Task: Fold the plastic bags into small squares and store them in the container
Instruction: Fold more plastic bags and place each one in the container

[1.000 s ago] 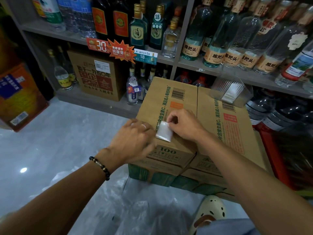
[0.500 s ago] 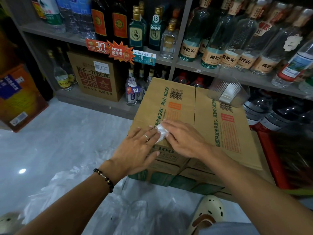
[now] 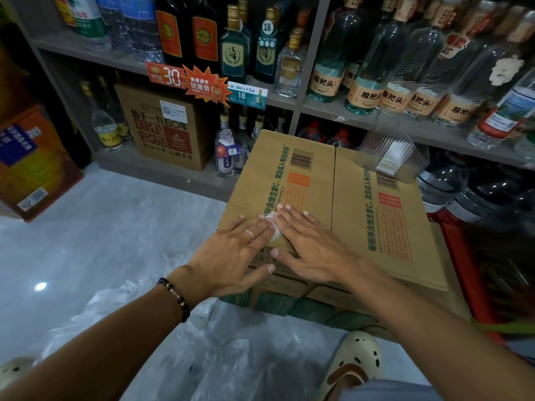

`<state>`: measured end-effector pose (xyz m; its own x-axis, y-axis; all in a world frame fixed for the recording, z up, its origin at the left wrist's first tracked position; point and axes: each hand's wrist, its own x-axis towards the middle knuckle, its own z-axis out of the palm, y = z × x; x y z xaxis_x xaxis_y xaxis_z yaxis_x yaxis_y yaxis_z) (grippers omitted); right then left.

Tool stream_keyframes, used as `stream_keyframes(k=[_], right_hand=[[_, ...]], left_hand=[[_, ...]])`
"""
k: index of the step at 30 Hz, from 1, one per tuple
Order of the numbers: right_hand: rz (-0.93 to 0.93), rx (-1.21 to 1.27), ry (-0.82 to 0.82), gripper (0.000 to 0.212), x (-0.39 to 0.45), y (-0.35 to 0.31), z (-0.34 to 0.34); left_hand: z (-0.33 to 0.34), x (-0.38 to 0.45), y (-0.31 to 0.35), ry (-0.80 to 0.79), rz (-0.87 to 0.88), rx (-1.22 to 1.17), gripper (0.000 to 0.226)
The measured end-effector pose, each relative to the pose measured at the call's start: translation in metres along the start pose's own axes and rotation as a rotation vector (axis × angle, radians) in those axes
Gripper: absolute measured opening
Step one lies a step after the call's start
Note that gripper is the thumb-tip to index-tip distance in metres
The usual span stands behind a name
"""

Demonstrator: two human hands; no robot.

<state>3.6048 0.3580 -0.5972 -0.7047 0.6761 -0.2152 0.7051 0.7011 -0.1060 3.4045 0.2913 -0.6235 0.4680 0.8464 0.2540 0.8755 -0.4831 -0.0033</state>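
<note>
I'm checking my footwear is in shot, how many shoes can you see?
2. One cream shoe sits at the bottom right, just in front of the cardboard boxes. The other shoe is partly cut off at the bottom left corner, beside the loose plastic bags on the floor.

Liquor bottles [image 3: 372,82] line shelves behind cardboard boxes [image 3: 362,215]; a cream clog [image 3: 351,366] below.

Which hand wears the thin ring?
The left hand: a thin ring circles one finger and a dark beaded bracelet its wrist; the right hand is bare.
</note>
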Motion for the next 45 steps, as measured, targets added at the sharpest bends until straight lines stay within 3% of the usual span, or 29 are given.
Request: stream_keyframes(k=[9,13,16,19,21,23,26,31,36,41,45], right_hand=[[0.005,-0.012,-0.009,0.081,0.000,-0.003,-0.003],[0.007,-0.010,-0.009,0.082,-0.003,-0.007,-0.004],[-0.035,-0.034,-0.014,0.087,-0.007,-0.016,-0.002],[-0.110,-0.038,-0.003,0.090,-0.008,-0.031,0.001],[-0.136,-0.036,0.011,0.091,-0.007,-0.038,0.003],[-0.142,-0.024,0.007,0.091,-0.009,-0.041,0.002],[-0.120,0.165,0.025,0.085,-0.012,-0.043,-0.005],[0.203,0.923,0.300,0.052,-0.011,-0.042,-0.025],[0.345,1.339,0.153,0.010,-0.016,-0.032,-0.041],[0.433,1.340,0.165,0.009,-0.025,-0.017,-0.053],[0.582,1.307,0.318,0.009,-0.042,0.025,-0.066]], left_hand=[[-0.006,-0.028,-0.004,0.042,0.012,0.016,0.065],[-0.013,-0.045,0.004,0.174,-0.087,0.001,0.038],[-0.021,-0.049,0.017,0.232,-0.477,-0.224,0.019],[-0.033,-0.032,0.027,0.170,-1.044,-0.896,0.029],[-0.031,-0.022,0.029,0.197,-1.225,-1.205,0.031],[-0.031,-0.016,0.031,0.245,-1.291,-1.319,0.027],[-0.030,-0.014,0.033,0.256,-1.299,-1.363,0.026],[-0.045,-0.014,0.030,0.234,-1.201,-1.390,0.023],[-0.061,-0.001,0.028,0.183,-1.045,-1.437,0.018],[-0.067,0.025,0.032,0.122,-0.940,-1.317,0.014],[-0.065,0.065,0.036,0.059,-0.868,-1.211,0.017]])
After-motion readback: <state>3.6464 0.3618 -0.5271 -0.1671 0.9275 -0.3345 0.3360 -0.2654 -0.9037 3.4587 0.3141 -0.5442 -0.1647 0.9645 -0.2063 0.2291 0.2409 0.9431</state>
